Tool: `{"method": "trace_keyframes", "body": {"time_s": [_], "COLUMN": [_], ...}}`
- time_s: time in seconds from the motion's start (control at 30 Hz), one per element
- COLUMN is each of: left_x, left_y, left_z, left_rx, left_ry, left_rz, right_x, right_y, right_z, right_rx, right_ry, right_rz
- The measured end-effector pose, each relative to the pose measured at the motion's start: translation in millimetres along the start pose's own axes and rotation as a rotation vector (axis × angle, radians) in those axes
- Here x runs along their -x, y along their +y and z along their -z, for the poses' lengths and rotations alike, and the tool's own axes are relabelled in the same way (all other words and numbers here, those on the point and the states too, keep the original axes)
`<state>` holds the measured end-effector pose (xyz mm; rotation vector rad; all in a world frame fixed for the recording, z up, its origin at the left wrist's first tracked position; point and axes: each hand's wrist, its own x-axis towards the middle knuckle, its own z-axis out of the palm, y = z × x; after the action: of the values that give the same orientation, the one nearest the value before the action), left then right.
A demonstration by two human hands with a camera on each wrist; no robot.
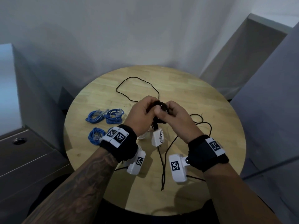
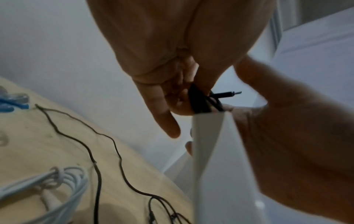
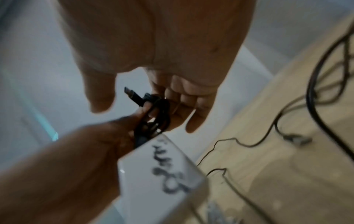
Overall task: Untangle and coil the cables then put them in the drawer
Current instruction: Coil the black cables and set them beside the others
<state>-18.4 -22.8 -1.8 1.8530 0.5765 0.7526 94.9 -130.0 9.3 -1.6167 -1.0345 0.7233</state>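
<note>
Both hands are raised over the middle of the round wooden table point(image 1: 210, 159). My left hand point(image 1: 142, 113) and right hand point(image 1: 173, 115) together grip a small black cable coil point(image 1: 161, 105), fingers curled round it. In the left wrist view the black coil point(image 2: 199, 101) shows a plug tip sticking out to the right. A white adapter block point(image 1: 157, 137) with handwriting hangs just below the coil. In the right wrist view the same black coil point(image 3: 155, 116) sits above the adapter block point(image 3: 162, 172). Loose black cable point(image 1: 137, 88) trails over the table.
Three coiled blue cables point(image 1: 105, 116) lie at the table's left. A white coiled cable point(image 2: 57, 181) lies under my left wrist. More black cable point(image 1: 200, 123) loops at the right. Grey drawers point(image 1: 29, 159) stand left of the table.
</note>
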Motion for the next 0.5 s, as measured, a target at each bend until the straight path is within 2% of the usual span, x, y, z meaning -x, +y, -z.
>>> {"method": "trace_keyframes", "body": {"time_s": [0.1, 0.2, 0.27, 0.37, 0.43, 0.5], "left_x": [-2.1, -4.5, -4.9, -6.1, -8.1, -8.8], "left_y": [-1.0, 1.8, 1.4, 3.2, 5.9, 8.8], "left_z": [2.9, 7.6, 11.4, 21.1, 28.7, 33.7], "left_rx": [0.037, 0.135, 0.135, 0.084, 0.094, 0.208], "left_ry": [0.065, 0.034, 0.021, -0.044, -0.134, -0.239], "left_rz": [0.069, 0.134, 0.128, 0.114, 0.116, 0.153], "right_x": [-1.6, -4.7, -5.9, -7.0, -9.5, -11.1], "right_y": [1.7, 5.5, 7.5, -2.4, -8.3, -12.8], "right_z": [-1.4, -4.5, -5.3, 1.0, 8.4, 13.8], "right_rx": [0.104, 0.163, 0.194, 0.070, -0.115, -0.278], "right_ry": [0.211, 0.284, 0.275, 0.198, 0.119, 0.045], "right_rz": [0.144, 0.263, 0.290, 0.277, 0.189, 0.084]}}
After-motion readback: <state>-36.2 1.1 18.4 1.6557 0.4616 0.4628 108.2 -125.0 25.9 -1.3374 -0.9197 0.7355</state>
